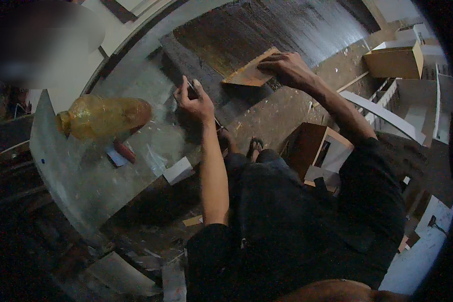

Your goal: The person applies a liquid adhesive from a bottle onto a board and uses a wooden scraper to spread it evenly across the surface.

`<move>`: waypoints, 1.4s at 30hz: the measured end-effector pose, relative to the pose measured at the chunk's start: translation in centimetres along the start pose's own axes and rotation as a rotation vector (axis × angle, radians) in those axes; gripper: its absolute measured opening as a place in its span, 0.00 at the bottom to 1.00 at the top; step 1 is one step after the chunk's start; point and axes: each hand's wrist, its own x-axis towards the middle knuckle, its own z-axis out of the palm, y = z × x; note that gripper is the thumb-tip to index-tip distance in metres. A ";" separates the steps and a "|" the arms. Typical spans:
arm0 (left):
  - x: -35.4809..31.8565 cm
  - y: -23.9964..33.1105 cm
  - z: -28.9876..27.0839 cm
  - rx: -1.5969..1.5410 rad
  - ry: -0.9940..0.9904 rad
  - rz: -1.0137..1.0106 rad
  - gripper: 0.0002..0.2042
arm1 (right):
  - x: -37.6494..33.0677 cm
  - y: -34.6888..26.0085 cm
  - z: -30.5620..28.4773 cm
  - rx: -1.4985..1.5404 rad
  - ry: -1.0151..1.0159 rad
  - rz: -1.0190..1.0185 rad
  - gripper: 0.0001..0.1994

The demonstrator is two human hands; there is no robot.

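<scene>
My right hand is closed on the upper end of a flat tan piece of board with a rough, pale edge. The piece is tilted over the near edge of a large dark panel, whose surface is streaked and shiny toward the right. Whether it touches the panel, I cannot tell. Left of it, my left hand is raised above the grey tabletop, its fingers curled around a thin dark stick-like thing. Most of that thing is hidden by the hand.
A yellowish plastic bottle lies on the tabletop at the left. A small reddish-brown piece and a white scrap are near it. On the right stand a brown open box and a yellow-sided box. Scraps litter the floor.
</scene>
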 end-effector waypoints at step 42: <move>-0.1 -0.1 -0.7 0.082 0.054 0.087 0.17 | 13.7 -8.8 3.6 -0.099 0.330 -0.087 0.23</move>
